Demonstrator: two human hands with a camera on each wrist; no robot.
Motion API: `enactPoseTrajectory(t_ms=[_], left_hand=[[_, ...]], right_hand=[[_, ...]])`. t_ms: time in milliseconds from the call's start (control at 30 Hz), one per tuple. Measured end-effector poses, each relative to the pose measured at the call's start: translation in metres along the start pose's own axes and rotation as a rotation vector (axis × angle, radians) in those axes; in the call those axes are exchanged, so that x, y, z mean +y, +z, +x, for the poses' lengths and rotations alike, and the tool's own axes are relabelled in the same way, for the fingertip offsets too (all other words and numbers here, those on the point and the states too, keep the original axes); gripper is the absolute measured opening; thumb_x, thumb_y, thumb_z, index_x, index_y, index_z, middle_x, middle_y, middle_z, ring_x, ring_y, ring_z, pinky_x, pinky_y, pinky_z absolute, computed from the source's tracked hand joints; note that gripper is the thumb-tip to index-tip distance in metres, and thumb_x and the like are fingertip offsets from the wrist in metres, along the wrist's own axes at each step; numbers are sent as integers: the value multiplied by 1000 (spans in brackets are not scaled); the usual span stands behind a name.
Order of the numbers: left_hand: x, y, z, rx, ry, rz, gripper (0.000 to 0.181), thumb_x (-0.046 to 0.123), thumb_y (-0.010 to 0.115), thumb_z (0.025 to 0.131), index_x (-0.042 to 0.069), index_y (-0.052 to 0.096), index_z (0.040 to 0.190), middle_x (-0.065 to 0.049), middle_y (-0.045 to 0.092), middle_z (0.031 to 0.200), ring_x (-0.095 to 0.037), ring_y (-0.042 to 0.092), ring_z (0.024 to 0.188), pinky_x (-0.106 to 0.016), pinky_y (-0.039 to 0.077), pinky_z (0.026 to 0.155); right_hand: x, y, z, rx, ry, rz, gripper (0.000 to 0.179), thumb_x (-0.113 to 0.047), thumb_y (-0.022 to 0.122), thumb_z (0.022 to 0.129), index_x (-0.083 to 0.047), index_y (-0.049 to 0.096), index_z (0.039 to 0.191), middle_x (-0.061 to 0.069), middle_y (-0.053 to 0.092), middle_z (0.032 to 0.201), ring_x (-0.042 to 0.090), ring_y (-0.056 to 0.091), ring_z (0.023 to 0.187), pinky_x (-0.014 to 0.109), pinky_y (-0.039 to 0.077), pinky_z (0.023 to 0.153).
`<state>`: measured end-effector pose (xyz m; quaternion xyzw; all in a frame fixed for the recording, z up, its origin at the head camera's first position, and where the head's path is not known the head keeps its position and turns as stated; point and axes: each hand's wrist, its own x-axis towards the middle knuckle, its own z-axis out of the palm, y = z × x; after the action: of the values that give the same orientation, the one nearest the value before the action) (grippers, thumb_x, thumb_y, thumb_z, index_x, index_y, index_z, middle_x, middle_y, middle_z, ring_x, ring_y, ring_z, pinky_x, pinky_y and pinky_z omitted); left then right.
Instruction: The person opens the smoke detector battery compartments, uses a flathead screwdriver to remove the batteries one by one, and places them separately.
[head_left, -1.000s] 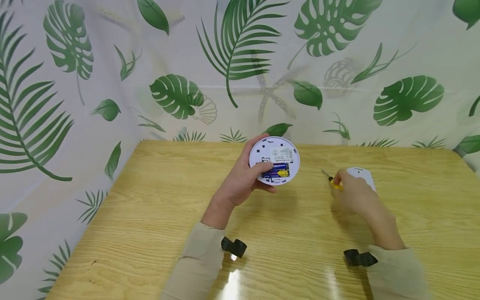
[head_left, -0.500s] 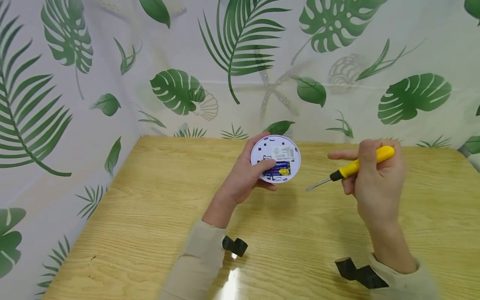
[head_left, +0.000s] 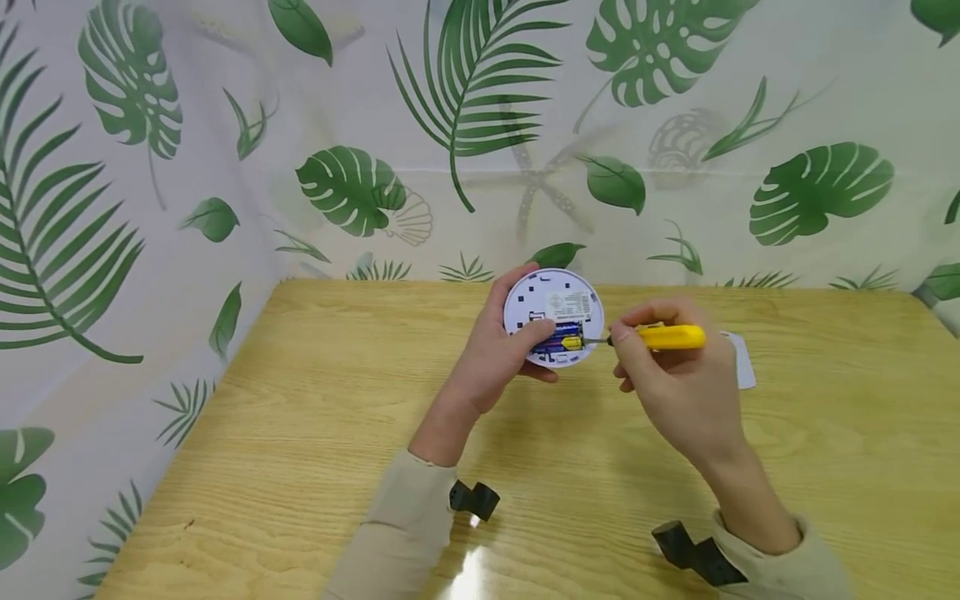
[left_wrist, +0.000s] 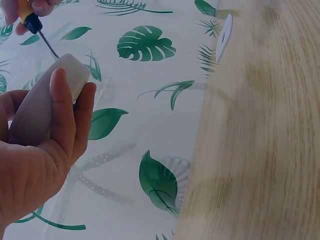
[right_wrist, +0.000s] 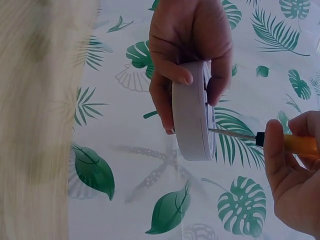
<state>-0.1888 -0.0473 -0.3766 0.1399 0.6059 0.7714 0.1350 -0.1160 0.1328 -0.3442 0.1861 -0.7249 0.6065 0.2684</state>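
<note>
My left hand (head_left: 480,367) grips a round white device (head_left: 540,292), resembling a smoke alarm, above the table. Its back faces me, with a printed label and an open battery bay. Blue-and-yellow batteries (head_left: 572,342) lie in the bay, partly covered by my left thumb. Between the fingers of my right hand (head_left: 693,400) is a small flat-tipped screwdriver (head_left: 675,337) with a yellow handle. Its tip meets the bay's right end beside the batteries. In the right wrist view the screwdriver shaft (right_wrist: 232,133) reaches the device's back face; the very tip is hidden there.
A white plastic cover (head_left: 742,362) lies on the wooden table (head_left: 300,433), partly behind my right hand. A leaf-patterned cloth (head_left: 525,125) hangs along the table's back and left sides. Small black cameras (head_left: 474,500) sit on both wrists.
My right hand has lifted the screwdriver from near the white cover and swung it left, bringing its tip to the battery bay. My left hand and the device have barely moved.
</note>
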Motion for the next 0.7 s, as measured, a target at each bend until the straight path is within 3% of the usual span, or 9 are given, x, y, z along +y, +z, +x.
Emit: enactPoseTrajectory(t_ms=[100,233,300,433,567,700], left_hand=[[0,0,0,14,-1,11,68,1,58,96,33,33,150,-14,39,140,-30,65,94,-36,62,56],[-1,2,2,37,3,47,68,2,60,95,34,35,148,-12,39,140,-29,65,94,-37,62,56],[-4,4,3,52,13,78,70,2,64,93,33,35,148,-11,40,138,-28,64,95,-37,62,56],[-12,8,5,98,35,76,83,-4,73,83,27,34,149,-12,42,134,-26,62,94,-35,60,53],[-15,8,5,106,32,60,90,-9,77,76,27,34,147,-11,43,133,-26,62,95,-35,60,52],[-16,10,5,75,22,70,92,-11,77,76,28,33,148,-10,41,134,-28,62,97,-36,61,53]], right_hand=[[1,3,-1,-36,-8,-88,11,12,62,89,7,63,98,2,63,81,9,60,56,19,55,49],[3,6,0,-20,56,-64,12,8,58,93,5,69,95,3,68,84,12,63,57,21,57,51],[8,9,-1,19,118,14,17,6,54,95,7,70,91,5,70,84,14,64,55,23,57,49],[27,17,-2,199,181,297,28,7,44,95,11,65,77,9,67,71,16,57,43,22,50,39],[37,23,0,395,213,548,34,9,37,90,5,57,63,9,58,57,15,40,34,18,32,30],[39,20,2,502,358,725,35,5,30,89,-1,50,61,6,49,51,13,28,35,21,15,33]])
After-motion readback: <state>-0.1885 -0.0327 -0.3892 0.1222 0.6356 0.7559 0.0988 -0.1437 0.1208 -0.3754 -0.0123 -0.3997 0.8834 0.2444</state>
